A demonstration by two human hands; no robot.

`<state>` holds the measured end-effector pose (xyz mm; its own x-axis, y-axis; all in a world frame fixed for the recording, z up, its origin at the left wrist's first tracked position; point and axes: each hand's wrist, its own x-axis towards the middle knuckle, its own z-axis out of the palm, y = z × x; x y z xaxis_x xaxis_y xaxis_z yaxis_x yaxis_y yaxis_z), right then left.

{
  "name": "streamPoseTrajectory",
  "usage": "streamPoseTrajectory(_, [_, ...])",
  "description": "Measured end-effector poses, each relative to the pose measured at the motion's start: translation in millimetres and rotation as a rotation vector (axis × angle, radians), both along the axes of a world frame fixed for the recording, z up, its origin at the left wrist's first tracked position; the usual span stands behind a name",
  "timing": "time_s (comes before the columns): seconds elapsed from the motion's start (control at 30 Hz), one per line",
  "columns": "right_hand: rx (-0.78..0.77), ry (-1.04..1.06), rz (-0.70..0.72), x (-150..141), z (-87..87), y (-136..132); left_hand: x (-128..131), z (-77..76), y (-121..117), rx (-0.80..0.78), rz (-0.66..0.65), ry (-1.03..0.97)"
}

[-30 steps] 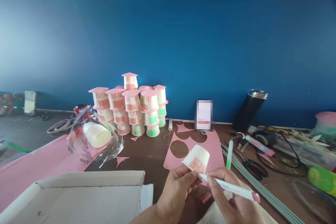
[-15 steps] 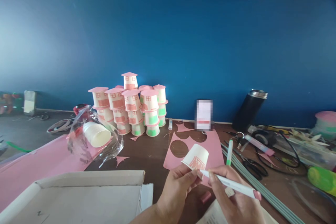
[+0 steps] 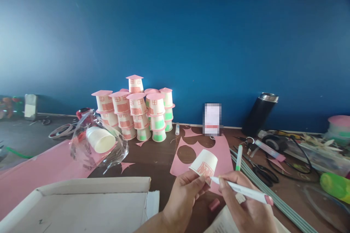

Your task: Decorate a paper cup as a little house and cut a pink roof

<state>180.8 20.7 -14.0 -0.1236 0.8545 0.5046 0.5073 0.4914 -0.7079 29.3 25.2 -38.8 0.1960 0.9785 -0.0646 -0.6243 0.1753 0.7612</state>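
Note:
A white paper cup (image 3: 203,158), tilted with its base up, is gripped at the rim by my left hand (image 3: 184,193). Red strokes fill part of an outlined patch on its side. My right hand (image 3: 243,198) is closed round a white marker (image 3: 246,190) with a red end, its tip at the cup near my left thumb. Beneath the hands lies a red marker cap (image 3: 214,205). Behind the cup, a pink sheet (image 3: 222,153) with round holes cut out rests on the brown table.
Stacked cups with pink paper roofs (image 3: 136,107) stand back left. A clear bag of cups (image 3: 101,141) and a white box lid (image 3: 90,204) are at left. On the right are scissors (image 3: 265,174), grey-green sticks (image 3: 273,194), a green marker (image 3: 238,157) and a black bottle (image 3: 259,114).
The marker tip has shifted very slightly right along the cup, and the red colouring has changed a little. My left hand and the cup stay almost in place.

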Motion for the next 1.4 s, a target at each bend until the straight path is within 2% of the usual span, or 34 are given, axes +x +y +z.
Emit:
streamPoseTrajectory(0.13, [-0.008,0.023,-0.058,-0.3,0.9,-0.3,0.2,1.7,0.6,-0.008,-0.006,-0.014])
streamPoseTrajectory(0.33, [-0.042,-0.026,0.059,0.3,-2.4,-2.2,0.3,-1.0,-0.2,-0.030,0.026,-0.059])
streamPoseTrajectory(0.5, [0.045,-0.046,-0.019,3.4,-3.7,1.3,0.1,-0.8,-1.0,-0.039,0.016,-0.054])
streamPoseTrajectory(0.7, [0.126,-0.052,-0.075,5.1,-6.5,6.0,-0.5,3.1,-0.8,0.030,-0.045,-0.020])
streamPoseTrajectory(0.83, [0.129,-0.065,-0.102,5.6,-7.9,7.0,-0.3,2.8,-0.9,0.039,-0.047,0.001])
streamPoseTrajectory(1.03, [0.057,-0.019,-0.047,5.3,-5.8,6.0,1.3,3.3,-2.0,0.029,-0.049,0.020])
streamPoseTrajectory(1.3, [0.051,-0.010,-0.037,4.6,-4.1,4.6,1.0,5.9,-1.9,0.017,-0.053,0.043])
streamPoseTrajectory(1.4, [0.099,-0.047,-0.063,5.1,-3.5,5.0,0.6,3.7,-1.5,0.010,-0.048,0.075])
